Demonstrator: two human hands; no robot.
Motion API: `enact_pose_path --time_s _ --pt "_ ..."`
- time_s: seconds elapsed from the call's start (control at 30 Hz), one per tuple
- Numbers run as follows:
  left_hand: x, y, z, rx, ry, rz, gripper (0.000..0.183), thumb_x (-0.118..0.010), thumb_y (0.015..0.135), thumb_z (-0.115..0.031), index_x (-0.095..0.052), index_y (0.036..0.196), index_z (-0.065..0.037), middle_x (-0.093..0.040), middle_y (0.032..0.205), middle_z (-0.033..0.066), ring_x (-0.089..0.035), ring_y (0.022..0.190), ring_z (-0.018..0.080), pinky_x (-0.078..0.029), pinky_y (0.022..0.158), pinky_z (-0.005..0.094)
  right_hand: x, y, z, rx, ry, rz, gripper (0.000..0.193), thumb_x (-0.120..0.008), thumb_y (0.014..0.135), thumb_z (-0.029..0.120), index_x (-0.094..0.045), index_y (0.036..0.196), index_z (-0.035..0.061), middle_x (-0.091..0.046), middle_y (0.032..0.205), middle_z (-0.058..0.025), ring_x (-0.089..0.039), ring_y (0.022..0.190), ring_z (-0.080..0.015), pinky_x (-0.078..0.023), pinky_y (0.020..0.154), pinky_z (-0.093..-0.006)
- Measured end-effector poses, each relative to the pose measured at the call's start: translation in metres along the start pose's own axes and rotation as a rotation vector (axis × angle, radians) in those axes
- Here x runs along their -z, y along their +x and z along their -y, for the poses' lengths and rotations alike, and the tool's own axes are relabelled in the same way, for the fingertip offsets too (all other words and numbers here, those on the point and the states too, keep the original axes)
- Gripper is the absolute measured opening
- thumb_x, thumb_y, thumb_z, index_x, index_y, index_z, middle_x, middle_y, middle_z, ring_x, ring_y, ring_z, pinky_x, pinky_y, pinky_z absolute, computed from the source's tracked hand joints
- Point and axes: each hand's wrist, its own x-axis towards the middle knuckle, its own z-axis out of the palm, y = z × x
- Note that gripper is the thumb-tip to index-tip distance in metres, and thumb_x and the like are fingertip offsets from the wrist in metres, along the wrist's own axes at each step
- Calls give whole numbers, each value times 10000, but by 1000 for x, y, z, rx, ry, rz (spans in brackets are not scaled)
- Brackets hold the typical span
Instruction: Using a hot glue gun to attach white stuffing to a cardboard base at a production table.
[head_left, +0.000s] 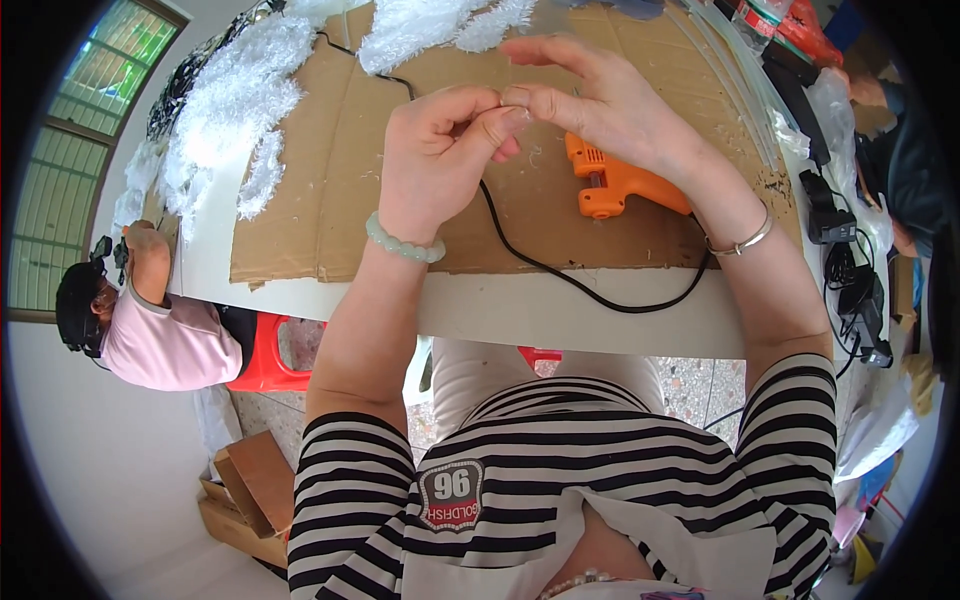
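Over the cardboard sheet, both hands meet at their fingertips. My left hand is closed, its thumb and index finger pinched together; whatever lies between them is hidden or too small to name. The thumb of my right hand touches those fingertips, while its upper fingers stretch out apart from the thumb. Below my right hand, an orange glue gun lies on the cardboard, partly covered by the wrist. A black cord loops from near its handle, passes behind my left hand and runs on toward the far side.
Fluffy white tinsel is heaped at the far left, with more at the back. Long translucent sticks lie at the far right. Black power adapters line the right edge. A person in pink sits at left; another in dark clothing is at right.
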Motion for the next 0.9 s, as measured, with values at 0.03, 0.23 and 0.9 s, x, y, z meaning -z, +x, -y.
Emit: enact_pose_path --time_s 0.03,0.23,0.9 --pt "2 0 2 -32 35 6 112 -602 891 -59 -653 852 33 -651 712 67 -609 654 113 -488 608 225 5 2 5 27 -171 -29 519 -567 918 405 -539 1262 18 -615 1161 -100 -572 1091 -191 -462 894 -323" --pt "10 10 13 -44 -298 -256 177 -577 927 -114 -640 975 44 -664 781 94 -627 689 165 -510 687 278 29 9 2 59 -384 -267 343 -575 926 303 -629 1027 -20 -665 974 -85 -633 926 -247 -489 826 -326" --pt "-18 -50 -47 -51 -11 -339 118 -589 885 -10 -649 954 65 -682 786 84 -665 708 122 -546 659 234 7 -5 58 -101 236 326 461 -526 937 365 -588 1175 -24 -649 1026 -71 -559 994 -139 -426 871 -264"
